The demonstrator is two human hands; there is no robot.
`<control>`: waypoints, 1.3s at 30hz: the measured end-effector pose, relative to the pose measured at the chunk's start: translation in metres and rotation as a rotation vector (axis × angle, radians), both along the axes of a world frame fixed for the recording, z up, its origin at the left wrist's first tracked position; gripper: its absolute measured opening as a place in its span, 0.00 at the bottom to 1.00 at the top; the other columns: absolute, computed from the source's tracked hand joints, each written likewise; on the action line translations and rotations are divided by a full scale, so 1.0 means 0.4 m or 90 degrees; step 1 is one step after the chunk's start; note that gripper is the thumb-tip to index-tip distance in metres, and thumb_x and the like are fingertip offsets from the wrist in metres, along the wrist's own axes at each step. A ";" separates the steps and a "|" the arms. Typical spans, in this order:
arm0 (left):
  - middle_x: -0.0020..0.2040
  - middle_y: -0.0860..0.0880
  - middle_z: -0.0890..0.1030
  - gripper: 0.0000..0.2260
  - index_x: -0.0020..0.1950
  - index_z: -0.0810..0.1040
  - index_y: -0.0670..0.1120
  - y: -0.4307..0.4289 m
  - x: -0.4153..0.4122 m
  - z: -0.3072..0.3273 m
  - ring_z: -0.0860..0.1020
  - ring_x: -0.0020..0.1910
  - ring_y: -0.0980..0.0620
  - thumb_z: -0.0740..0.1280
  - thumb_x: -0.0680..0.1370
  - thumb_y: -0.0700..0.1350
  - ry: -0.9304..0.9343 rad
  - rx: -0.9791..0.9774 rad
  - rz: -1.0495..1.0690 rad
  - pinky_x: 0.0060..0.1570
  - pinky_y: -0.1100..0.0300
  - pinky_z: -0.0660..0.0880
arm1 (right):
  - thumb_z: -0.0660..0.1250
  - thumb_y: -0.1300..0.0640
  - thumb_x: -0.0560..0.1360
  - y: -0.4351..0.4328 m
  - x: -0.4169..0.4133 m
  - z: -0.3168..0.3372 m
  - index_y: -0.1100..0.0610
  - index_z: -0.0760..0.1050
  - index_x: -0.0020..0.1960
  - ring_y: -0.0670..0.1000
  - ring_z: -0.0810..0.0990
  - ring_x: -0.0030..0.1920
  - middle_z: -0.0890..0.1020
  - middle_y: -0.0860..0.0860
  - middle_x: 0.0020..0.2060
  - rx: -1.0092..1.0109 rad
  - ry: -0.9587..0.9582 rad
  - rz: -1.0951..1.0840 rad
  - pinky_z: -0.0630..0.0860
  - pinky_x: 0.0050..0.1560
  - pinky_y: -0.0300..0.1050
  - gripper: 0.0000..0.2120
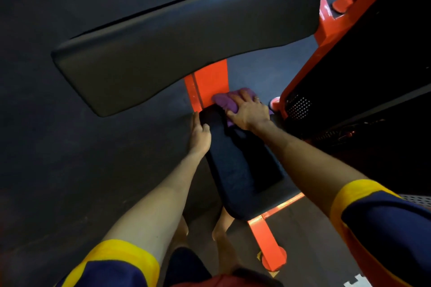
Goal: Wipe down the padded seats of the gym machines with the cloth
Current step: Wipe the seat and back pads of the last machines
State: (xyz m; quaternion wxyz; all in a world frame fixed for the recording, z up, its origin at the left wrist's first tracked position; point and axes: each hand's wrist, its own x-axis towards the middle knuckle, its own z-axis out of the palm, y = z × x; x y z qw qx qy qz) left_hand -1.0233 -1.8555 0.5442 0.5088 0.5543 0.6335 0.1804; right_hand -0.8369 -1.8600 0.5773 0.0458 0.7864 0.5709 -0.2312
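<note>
Left hand [199,134] flat, right hand [249,110] curled.

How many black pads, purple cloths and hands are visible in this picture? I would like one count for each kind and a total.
Black pads: 2, the upper pad and the seat
Cloths: 1, the purple cloth
Hands: 2, the left hand and the right hand
Total: 5

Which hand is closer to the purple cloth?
Right. The right hand holds the cloth at the far end of the seat. The left hand rests on the seat's left edge, apart from the cloth.
</note>
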 end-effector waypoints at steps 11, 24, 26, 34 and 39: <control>0.69 0.38 0.77 0.25 0.68 0.76 0.35 0.044 0.066 -0.005 0.74 0.69 0.39 0.57 0.74 0.42 0.221 0.331 -0.260 0.71 0.49 0.68 | 0.57 0.36 0.81 -0.042 -0.019 0.014 0.40 0.61 0.79 0.70 0.66 0.73 0.60 0.51 0.81 0.051 -0.029 0.020 0.67 0.69 0.63 0.29; 0.81 0.44 0.60 0.36 0.81 0.58 0.41 0.056 0.143 -0.010 0.56 0.81 0.49 0.40 0.79 0.59 0.360 0.313 -0.439 0.80 0.52 0.47 | 0.55 0.32 0.80 -0.032 0.052 0.038 0.49 0.60 0.79 0.67 0.76 0.65 0.73 0.60 0.70 -0.019 0.020 -0.182 0.73 0.61 0.58 0.34; 0.80 0.43 0.62 0.31 0.80 0.60 0.40 0.059 0.140 -0.009 0.58 0.80 0.48 0.45 0.81 0.55 0.372 0.318 -0.441 0.80 0.51 0.48 | 0.56 0.33 0.81 -0.007 0.055 0.031 0.47 0.57 0.80 0.67 0.74 0.66 0.69 0.59 0.72 0.006 0.041 -0.078 0.73 0.62 0.60 0.33; 0.82 0.47 0.58 0.31 0.82 0.55 0.44 0.065 0.140 -0.010 0.53 0.81 0.52 0.47 0.82 0.57 0.372 0.285 -0.447 0.80 0.52 0.45 | 0.54 0.29 0.79 0.094 0.141 0.002 0.52 0.76 0.64 0.57 0.78 0.56 0.81 0.57 0.63 -0.145 0.222 -0.219 0.68 0.52 0.48 0.31; 0.82 0.47 0.57 0.30 0.83 0.54 0.44 0.067 0.141 -0.017 0.53 0.81 0.52 0.47 0.83 0.57 0.379 0.286 -0.452 0.80 0.52 0.45 | 0.55 0.27 0.78 -0.072 0.141 0.041 0.55 0.72 0.69 0.64 0.79 0.62 0.80 0.62 0.64 -0.130 0.114 -0.264 0.72 0.57 0.53 0.36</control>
